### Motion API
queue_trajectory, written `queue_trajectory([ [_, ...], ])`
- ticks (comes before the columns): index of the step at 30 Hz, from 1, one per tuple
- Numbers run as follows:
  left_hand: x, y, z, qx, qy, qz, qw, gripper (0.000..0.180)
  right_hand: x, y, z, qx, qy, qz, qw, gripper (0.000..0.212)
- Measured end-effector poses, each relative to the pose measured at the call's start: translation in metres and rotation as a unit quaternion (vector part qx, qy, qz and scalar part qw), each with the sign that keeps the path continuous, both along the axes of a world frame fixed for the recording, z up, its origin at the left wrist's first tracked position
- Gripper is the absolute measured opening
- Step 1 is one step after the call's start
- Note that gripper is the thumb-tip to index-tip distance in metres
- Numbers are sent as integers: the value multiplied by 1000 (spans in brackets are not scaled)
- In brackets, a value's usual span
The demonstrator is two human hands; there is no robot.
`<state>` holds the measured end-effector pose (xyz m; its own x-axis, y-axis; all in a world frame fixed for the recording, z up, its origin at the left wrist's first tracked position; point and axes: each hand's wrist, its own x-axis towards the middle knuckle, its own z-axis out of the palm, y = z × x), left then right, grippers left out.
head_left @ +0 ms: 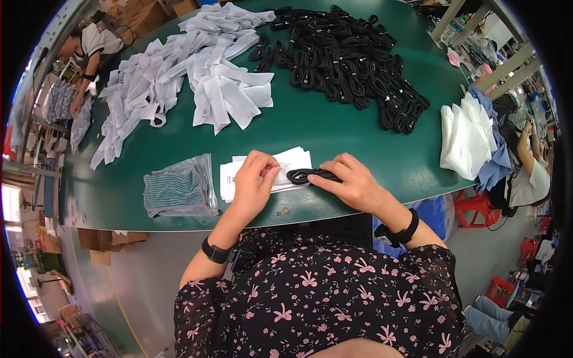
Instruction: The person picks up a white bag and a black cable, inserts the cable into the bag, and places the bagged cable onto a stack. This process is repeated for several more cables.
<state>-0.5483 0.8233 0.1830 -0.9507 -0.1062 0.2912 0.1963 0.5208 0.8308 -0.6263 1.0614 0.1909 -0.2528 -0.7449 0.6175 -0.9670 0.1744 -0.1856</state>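
Observation:
A bundled black cable (301,175) is gripped at its right end by my right hand (358,186), fingers and thumb along its sides. Its looped left end points at a small white pouch (290,160) lying on top of a stack of flat white pouches (228,184). My left hand (255,180) is closed in a pinch at the top pouch's edge, close to the cable's tip. Whether the tip is inside the pouch I cannot tell. Both hands are just over the green table's near edge.
Whitish pouches lie heaped (149,83) at the far left of the green table (286,125). Bundled black cables form a pile (346,65) at the far right. A clear bag with striped teal fabric (179,188) lies left; white cloth-like material (467,137) sits at the right edge.

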Motion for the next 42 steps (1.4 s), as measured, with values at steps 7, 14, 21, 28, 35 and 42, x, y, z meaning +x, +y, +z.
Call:
queue_trajectory([
  [7, 2, 2, 5, -17, 6, -62, 998, 7, -2, -2, -9, -15, -134, -5, 991, 31],
  [14, 0, 3, 7, -81, 66, -81, 991, 9, -3, -11, -2, -34, -715, -65, 695, 18],
  [21, -10, -2, 10, -61, 80, -46, 994, 10, -2, -23, -11, -128, -232, 29, 964, 24],
  [28, -17, 1, 20, -22, 64, -62, 996, 8, 10, -44, 19, -79, -512, -177, 837, 23],
  [35, -47, -41, 28, 412, -81, -71, 905, 10, -22, -43, 27, -222, -309, -12, 925, 24],
  [42, -79, -62, 75, 527, -30, -128, 840, 27, -82, 16, 20, -75, -62, -368, 925, 15],
])
